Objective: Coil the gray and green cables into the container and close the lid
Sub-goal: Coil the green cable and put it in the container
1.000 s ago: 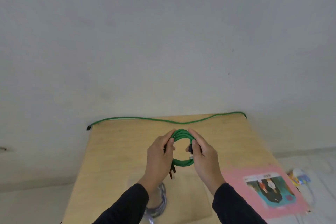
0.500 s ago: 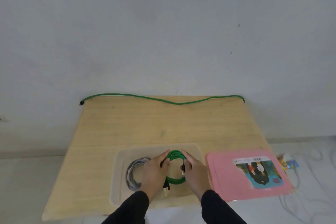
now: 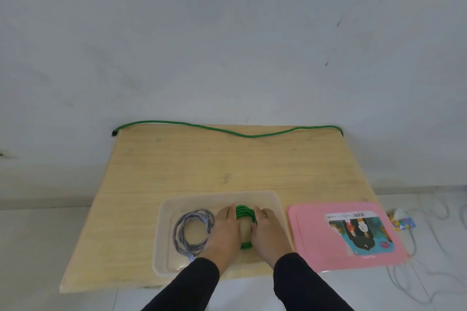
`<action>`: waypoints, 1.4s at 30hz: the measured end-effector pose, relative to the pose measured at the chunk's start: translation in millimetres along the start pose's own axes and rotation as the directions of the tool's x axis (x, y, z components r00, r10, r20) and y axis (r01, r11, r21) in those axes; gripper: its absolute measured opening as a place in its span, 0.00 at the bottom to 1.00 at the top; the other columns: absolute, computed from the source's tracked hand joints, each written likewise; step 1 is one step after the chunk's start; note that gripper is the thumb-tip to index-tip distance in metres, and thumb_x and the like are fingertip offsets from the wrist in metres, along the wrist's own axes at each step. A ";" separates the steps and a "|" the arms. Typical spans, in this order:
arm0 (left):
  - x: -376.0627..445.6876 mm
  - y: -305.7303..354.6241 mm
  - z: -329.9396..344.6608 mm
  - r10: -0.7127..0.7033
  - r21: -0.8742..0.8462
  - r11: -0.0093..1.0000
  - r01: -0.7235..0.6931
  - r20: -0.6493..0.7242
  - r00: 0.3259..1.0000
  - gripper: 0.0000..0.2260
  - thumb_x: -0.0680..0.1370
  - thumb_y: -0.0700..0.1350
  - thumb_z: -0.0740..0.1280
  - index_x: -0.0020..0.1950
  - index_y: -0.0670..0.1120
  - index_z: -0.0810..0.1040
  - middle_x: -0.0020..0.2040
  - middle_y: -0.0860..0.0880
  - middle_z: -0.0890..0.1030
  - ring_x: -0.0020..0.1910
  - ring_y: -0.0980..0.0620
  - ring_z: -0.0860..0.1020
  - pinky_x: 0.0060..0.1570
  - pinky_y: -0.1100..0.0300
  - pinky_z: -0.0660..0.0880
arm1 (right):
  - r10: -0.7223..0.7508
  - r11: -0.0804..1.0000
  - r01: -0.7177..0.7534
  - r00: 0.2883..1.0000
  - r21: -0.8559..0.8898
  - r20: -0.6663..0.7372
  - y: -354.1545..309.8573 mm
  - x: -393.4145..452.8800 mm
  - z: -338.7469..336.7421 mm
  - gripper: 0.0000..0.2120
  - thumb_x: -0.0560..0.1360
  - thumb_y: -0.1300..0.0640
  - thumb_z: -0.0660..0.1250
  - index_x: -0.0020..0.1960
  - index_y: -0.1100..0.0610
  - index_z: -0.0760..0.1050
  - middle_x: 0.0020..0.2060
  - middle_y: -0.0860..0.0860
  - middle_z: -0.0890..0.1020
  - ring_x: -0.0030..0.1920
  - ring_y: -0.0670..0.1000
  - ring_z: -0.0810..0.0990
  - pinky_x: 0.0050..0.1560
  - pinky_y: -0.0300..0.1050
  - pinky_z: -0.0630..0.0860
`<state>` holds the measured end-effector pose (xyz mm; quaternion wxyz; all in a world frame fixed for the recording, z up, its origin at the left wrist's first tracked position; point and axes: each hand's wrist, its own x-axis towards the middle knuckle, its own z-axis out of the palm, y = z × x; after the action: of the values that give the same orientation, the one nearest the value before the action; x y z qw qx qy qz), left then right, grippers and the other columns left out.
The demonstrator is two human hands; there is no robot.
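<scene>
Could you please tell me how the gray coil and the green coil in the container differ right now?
The gray coil lies free in the left half of the container; the green coil sits in the right half, held between the left hand and right hand. The gray coil's loops spread loose and its whole ring shows; the green coil's loops are bunched tight and mostly hidden by the hands. Both are wound into rings inside the same open container.
</scene>
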<state>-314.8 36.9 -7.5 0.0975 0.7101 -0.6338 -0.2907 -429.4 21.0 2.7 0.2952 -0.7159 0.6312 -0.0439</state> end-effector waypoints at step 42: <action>207.3 -296.1 -214.7 -0.040 -0.210 0.976 -0.053 -0.416 0.909 0.15 0.79 0.42 0.59 0.66 0.48 0.72 0.65 0.49 0.74 0.64 0.52 0.70 0.59 0.71 0.59 | -0.606 0.785 0.537 0.767 -0.308 -0.209 -240.3 293.5 79.6 0.19 0.72 0.64 0.69 0.62 0.65 0.73 0.56 0.60 0.79 0.56 0.57 0.79 0.56 0.50 0.76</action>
<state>55.8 -158.3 -43.3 0.3085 0.7389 -0.5650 -0.1991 -125.4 -215.8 -38.7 0.0842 -0.8887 0.4190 -0.1659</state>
